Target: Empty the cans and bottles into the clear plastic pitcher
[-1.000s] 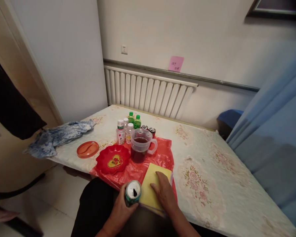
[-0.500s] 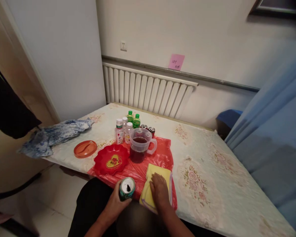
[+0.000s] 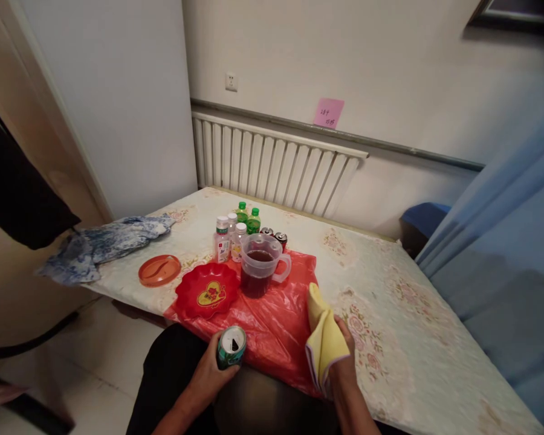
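My left hand [image 3: 212,367] is wrapped round a green drink can [image 3: 231,348], its opened top facing up, just off the near edge of the table. A folded yellow cloth [image 3: 325,338] with a purple hem is lifted in my right hand [image 3: 346,356], whose fingers are partly hidden behind it. Beneath the cloth lies a red plastic sheet [image 3: 281,329]. On that sheet stand a clear jug [image 3: 256,272] of dark liquid, its handle to the right, and a red scalloped dish [image 3: 206,291].
Behind the jug are white-capped bottles [image 3: 222,241], green-capped bottles [image 3: 254,222] and dark cans [image 3: 280,240]. An orange lid [image 3: 159,270] and a blue patterned cloth [image 3: 127,238] lie left on the floral tablecloth [image 3: 408,338]. A blue curtain [image 3: 494,241] hangs at right.
The yellow cloth was flat under my right hand on the red sheet. Now it is gripped, raised and moved right. My left hand still holds the can in about the same place.
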A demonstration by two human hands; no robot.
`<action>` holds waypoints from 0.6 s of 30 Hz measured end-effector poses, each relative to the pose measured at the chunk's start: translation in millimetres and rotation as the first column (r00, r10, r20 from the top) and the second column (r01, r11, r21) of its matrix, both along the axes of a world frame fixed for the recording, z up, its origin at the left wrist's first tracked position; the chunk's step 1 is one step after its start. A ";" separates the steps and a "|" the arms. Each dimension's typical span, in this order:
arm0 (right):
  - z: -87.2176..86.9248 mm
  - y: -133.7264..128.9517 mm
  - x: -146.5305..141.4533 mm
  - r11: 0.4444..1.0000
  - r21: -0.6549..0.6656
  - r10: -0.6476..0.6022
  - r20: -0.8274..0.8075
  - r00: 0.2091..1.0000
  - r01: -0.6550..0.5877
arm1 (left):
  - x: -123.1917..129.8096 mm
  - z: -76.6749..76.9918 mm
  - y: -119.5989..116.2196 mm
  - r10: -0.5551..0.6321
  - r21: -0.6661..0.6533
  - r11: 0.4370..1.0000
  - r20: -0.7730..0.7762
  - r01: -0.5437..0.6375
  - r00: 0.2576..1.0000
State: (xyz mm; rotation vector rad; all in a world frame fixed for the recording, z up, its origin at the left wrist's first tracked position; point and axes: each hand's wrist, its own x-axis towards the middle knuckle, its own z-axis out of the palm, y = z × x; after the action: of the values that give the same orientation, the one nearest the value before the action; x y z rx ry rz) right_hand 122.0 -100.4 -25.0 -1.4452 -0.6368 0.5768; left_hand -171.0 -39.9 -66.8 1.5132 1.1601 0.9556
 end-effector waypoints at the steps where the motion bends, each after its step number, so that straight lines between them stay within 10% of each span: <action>1: 8.8 0.3 0.3 1.000 0.010 -0.025 0.011 1.000 0.025 | -0.9 0.0 -0.1 -0.006 0.000 1.000 -0.005 0.006 1.000; 4: 28.9 11.5 -12.8 0.998 0.014 0.051 0.306 0.951 -0.058 | -2.0 -1.1 -0.5 -0.004 -0.010 1.000 -0.014 0.004 1.000; 9: 5.1 54.5 -63.6 0.945 -0.138 0.291 0.764 0.576 -0.295 | -2.7 -4.8 0.9 -0.008 -0.019 1.000 -0.002 0.007 1.000; 13: -34.1 73.1 -89.2 0.852 -0.375 0.488 0.822 0.294 -0.366 | -5.6 -4.6 3.9 -0.033 -0.027 0.999 -0.022 0.032 0.999; 18: -47.8 75.2 -90.9 0.846 -0.429 0.506 0.833 0.224 -0.318 | -6.9 -1.2 10.1 -0.049 -0.002 0.999 0.004 0.049 0.999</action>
State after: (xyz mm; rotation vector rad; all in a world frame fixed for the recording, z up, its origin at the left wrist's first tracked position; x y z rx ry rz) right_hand 31.1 -25.2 -72.8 -1.7069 -2.0376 0.1042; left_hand -177.9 -29.9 -68.0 1.5310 1.1164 0.9241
